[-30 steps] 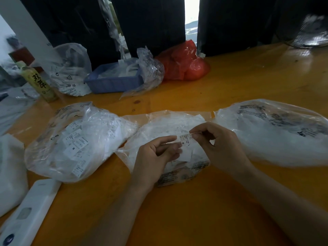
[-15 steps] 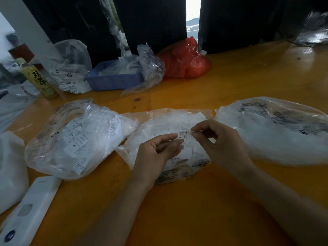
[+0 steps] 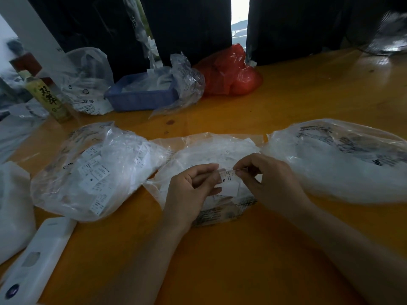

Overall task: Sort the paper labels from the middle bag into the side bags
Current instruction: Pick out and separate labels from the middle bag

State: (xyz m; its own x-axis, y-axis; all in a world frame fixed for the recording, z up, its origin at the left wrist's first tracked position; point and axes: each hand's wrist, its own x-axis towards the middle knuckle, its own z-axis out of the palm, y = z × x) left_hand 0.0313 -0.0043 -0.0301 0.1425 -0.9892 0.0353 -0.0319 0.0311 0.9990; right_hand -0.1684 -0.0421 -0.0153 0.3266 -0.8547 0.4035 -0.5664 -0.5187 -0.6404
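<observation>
Both your hands on one label, over the middle bag.

Your left hand (image 3: 193,186) and right hand (image 3: 267,181) each pinch an end of a small paper label (image 3: 228,180), held just above the middle bag (image 3: 204,155) on the orange table (image 3: 286,102). The label shows an "M". Left of the middle bag lies a clear bag (image 3: 94,170) full of labels; right of it, another clear bag (image 3: 343,161), contents unclear. Beyond the middle bag: blue basket (image 3: 141,97), red bag (image 3: 229,71).
</observation>
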